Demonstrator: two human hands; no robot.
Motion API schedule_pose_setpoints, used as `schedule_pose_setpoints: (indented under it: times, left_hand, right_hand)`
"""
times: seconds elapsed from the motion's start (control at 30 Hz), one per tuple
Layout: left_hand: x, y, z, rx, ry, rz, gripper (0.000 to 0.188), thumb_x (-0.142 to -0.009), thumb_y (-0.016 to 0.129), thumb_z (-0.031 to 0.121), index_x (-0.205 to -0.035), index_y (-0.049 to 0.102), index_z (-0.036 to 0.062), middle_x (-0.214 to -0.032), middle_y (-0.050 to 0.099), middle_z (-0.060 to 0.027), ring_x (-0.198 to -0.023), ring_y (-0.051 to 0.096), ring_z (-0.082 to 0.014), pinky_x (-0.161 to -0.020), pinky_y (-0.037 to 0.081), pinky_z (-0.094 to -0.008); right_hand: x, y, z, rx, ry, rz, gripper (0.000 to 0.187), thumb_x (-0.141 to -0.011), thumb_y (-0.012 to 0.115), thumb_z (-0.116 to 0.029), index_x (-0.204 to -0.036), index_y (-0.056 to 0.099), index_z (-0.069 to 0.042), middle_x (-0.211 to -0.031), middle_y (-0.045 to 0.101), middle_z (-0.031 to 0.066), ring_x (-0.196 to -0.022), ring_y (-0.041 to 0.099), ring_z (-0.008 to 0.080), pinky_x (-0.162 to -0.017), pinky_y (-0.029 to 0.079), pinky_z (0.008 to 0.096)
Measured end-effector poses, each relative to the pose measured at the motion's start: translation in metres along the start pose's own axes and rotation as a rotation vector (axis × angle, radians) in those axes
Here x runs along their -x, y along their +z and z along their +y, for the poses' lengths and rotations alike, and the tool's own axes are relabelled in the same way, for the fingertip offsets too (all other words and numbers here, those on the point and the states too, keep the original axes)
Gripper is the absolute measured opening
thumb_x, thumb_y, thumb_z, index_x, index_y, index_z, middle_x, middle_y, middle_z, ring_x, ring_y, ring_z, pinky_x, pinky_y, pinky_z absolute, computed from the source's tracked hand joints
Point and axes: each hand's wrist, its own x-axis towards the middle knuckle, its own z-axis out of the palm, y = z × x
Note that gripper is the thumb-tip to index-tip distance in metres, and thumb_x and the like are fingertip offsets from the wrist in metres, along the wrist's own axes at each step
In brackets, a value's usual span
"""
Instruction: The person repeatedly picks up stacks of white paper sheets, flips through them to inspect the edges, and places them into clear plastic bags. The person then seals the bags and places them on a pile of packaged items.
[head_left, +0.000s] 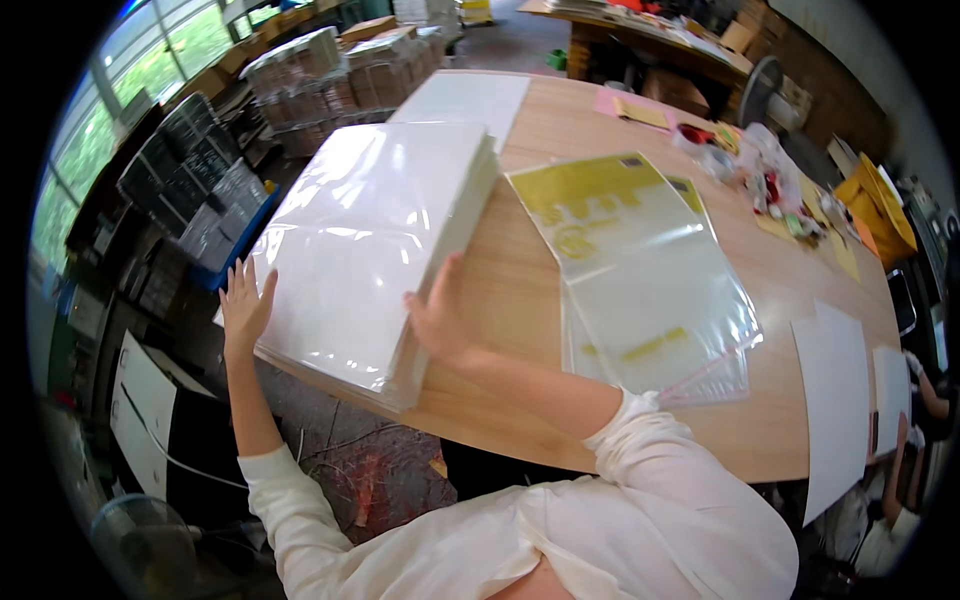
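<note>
A tall stack of glossy white sheets [350,230] lies at the left side of the wooden table [505,270], its near corner close to the table's front edge. My left hand [247,303] rests against the stack's left edge, fingers stretched and apart. On the opposite side, my right hand [440,315] presses flat along the stack's right face, its fingers extended. Neither hand grips anything. Just right of the stack lie overlapping clear plastic bags [650,285] with yellow-green printed areas.
A white board [470,100] lies beyond the stack. Tape rolls and small clutter [765,180] cover the far right, near a yellow bag [875,210]. White sheets [832,400] overhang the right edge, where another person's arms [900,450] show. Wrapped bundles [340,80] stand behind.
</note>
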Motion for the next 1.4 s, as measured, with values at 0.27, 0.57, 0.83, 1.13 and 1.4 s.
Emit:
schedule_pose_setpoints:
  times: [0.27, 0.57, 0.83, 1.13, 1.4]
  left_hand:
    - [0.03, 0.027, 0.033, 0.039, 0.059, -0.135, 0.069, -0.093, 0.033, 0.055, -0.146, 0.027, 0.0111, -0.152, 0.02, -0.0142, -0.141, 0.016, -0.0329, -0.112, 0.009, -0.0536]
    - [0.082, -0.028, 0.051, 0.637, 0.186, 0.733, 0.032, -0.097, 0.047, 0.019, -0.12, 0.055, -0.0013, -0.12, 0.057, -0.0164, -0.11, 0.053, -0.0284, -0.094, 0.041, -0.0363]
    - [0.251, -0.018, 0.268, 1.155, 0.408, 0.619, 0.02, -0.095, 0.05, 0.014, -0.099, 0.059, -0.0038, -0.096, 0.061, -0.0113, -0.09, 0.056, -0.0233, -0.085, 0.044, -0.0354]
    - [0.371, -0.04, 0.479, 1.36, 1.032, -0.059, 0.013, -0.078, 0.059, -0.009, -0.089, 0.062, -0.001, -0.09, 0.061, -0.0129, -0.084, 0.059, -0.0262, -0.075, 0.047, -0.0322]
    - [0.415, -0.05, 0.533, 1.326, 1.301, -0.146, 0.015, -0.074, 0.065, -0.007, -0.087, 0.064, 0.0014, -0.086, 0.062, -0.0108, -0.079, 0.061, -0.0267, -0.069, 0.048, -0.034]
  right_hand:
    - [0.015, 0.003, 0.006, 0.069, 0.063, -0.138, 0.076, -0.095, 0.041, -0.029, -0.139, -0.002, 0.016, -0.148, 0.0, 0.0335, -0.14, 0.0, 0.0425, -0.115, 0.008, 0.0465]
    - [0.097, -0.224, 0.002, 0.057, -0.233, -0.257, 0.056, -0.093, 0.054, -0.02, -0.141, 0.031, -0.003, -0.138, 0.042, 0.0213, -0.127, 0.042, 0.034, -0.105, 0.036, 0.0375]
    - [0.279, -0.518, 0.055, 0.865, -0.055, 0.593, 0.039, -0.087, 0.057, -0.005, -0.125, 0.051, 0.0, -0.122, 0.057, 0.0203, -0.112, 0.056, 0.0346, -0.093, 0.046, 0.0376]
    - [0.452, -0.642, 0.032, 1.69, 0.688, 0.382, 0.075, -0.075, 0.05, 0.011, -0.144, 0.025, -0.005, -0.148, 0.026, 0.0171, -0.138, 0.025, 0.0299, -0.114, 0.017, 0.0466]
    - [0.486, -0.686, 0.074, 1.649, 0.667, 0.577, 0.053, -0.082, 0.048, 0.006, -0.134, 0.043, -0.005, -0.136, 0.044, 0.0213, -0.127, 0.043, 0.0327, -0.102, 0.039, 0.0391]
